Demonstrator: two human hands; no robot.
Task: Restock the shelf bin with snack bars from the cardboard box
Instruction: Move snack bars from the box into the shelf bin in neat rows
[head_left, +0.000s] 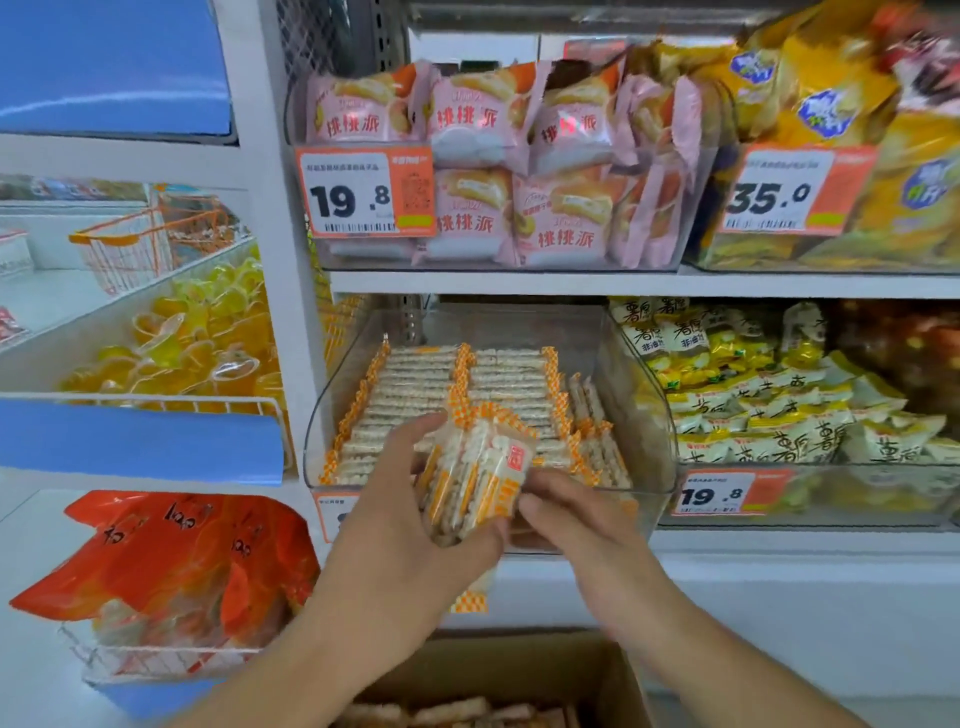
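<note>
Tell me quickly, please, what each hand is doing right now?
Left hand: holding a bundle of snack bars in front of the bin.
Right hand: fingers curled on the bundle's lower right side.

White shop shelving (571, 283) under even light — an orange trolley (130, 244) behind, left.

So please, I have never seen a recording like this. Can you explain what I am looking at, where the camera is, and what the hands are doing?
There is no machine here. A person wears one camera on the head, looking forward and down at store shelves. The left hand grips a bundle of snack bars in front of a clear shelf bin that already holds neat rows of the same bars. The right hand touches the bundle from the other side. Below, at the bottom edge, is the open cardboard box with more bars inside.
</note>
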